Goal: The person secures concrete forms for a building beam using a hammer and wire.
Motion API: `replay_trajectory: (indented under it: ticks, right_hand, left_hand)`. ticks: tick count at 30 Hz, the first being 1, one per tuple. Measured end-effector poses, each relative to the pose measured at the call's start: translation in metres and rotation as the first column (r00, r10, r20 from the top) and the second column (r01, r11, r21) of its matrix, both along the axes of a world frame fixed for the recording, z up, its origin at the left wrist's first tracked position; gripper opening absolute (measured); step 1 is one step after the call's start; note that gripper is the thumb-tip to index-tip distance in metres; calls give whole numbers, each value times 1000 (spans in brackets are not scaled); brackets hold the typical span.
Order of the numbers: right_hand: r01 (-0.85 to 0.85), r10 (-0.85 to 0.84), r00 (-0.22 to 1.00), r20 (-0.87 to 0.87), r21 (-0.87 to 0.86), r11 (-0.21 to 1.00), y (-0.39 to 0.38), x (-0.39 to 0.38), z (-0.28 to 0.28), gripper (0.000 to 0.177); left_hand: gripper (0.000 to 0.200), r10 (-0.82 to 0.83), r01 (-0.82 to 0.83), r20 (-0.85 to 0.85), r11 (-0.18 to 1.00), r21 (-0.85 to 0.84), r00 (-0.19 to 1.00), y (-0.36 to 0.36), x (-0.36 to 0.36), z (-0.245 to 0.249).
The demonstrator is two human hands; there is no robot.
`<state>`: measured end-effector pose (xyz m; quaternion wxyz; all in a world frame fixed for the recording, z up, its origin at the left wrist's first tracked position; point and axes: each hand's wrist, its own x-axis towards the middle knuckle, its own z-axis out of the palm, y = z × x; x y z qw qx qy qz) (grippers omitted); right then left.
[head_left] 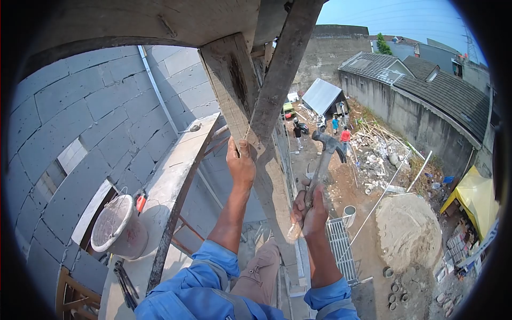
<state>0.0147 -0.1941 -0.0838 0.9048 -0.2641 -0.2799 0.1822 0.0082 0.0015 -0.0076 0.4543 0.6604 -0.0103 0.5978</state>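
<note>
My left hand (240, 161) is raised and pinches a thin nail against a rough wooden plank (232, 85) that leans up to the slab overhead. My right hand (311, 210) grips the handle of a claw hammer (325, 154), its dark head up and to the right of the plank. A darker timber post (280, 69) crosses the plank just right of my left hand. Both my sleeves are blue, and my knee in tan trousers (261, 272) shows between my arms.
A grey block wall (85, 122) fills the left. A scaffold board (178, 165) carries a white bucket (114, 226) and a trowel. Far below lie a yard with a sand heap (408, 229), rubble, several people (344, 136) and a yellow canopy (477, 200).
</note>
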Motion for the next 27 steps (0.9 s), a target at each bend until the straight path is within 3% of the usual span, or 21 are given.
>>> replay_trajectory:
  ticks: [2, 3, 6, 8, 12, 14, 17, 18, 20, 22, 23, 24, 27]
  right_hand:
    - [-73, 170, 905, -389, 253, 965, 11, 6, 19, 42]
    - [-24, 138, 881, -453, 249, 968, 21, 12, 35, 42]
    - [-116, 165, 943, -289, 177, 977, 19, 19, 92, 44]
    - [-193, 199, 978, 66, -78, 978, 11, 17, 114, 45]
    - [-70, 77, 995, 64, -108, 992, 3, 22, 106, 46]
    - [13, -11, 999, 42, -43, 999, -5, 35, 112, 46]
    - [254, -154, 939, -307, 316, 914, -16, 62, 140, 46]
    - [261, -157, 937, -312, 324, 909, -14, 69, 155, 46]
    - [414, -175, 860, -480, 454, 789, -7, 72, 182, 45]
    - [140, -145, 988, 58, 85, 986, -12, 59, 195, 41]
    - [40, -39, 990, 138, -7, 999, -11, 57, 197, 41]
    - [97, -74, 972, 222, -98, 990, -13, 60, 192, 41]
    - [165, -145, 959, 242, -62, 984, -9, 61, 172, 41]
  left_hand:
    - [59, 22, -21, -11, 1000, 14, 1000, 0, 1, 1]
    - [59, 36, -36, -17, 999, 0, 999, -1, 0, 1]
    - [58, 41, -42, -36, 999, -23, 999, -6, -3, 3]
    - [57, 32, -34, -40, 999, -35, 999, -4, -3, 3]
    - [53, 45, -47, -68, 998, -36, 997, 4, -1, -6]
    - [52, 13, -14, -34, 999, -43, 999, 9, 2, -7]
    - [51, 60, -63, -98, 998, -22, 993, 16, 2, -7]
    - [50, 71, -73, -63, 997, -29, 995, 13, 4, -7]
    - [49, 79, -80, -34, 996, -31, 996, 9, 2, -4]
    - [48, 77, -79, -58, 996, -50, 995, 4, 0, -3]
    - [48, 74, -77, -59, 996, -55, 996, 3, -1, -5]
    - [48, 71, -74, -51, 995, -62, 996, 4, 0, -6]
    - [49, 32, -37, -53, 996, -87, 998, 7, 5, -4]
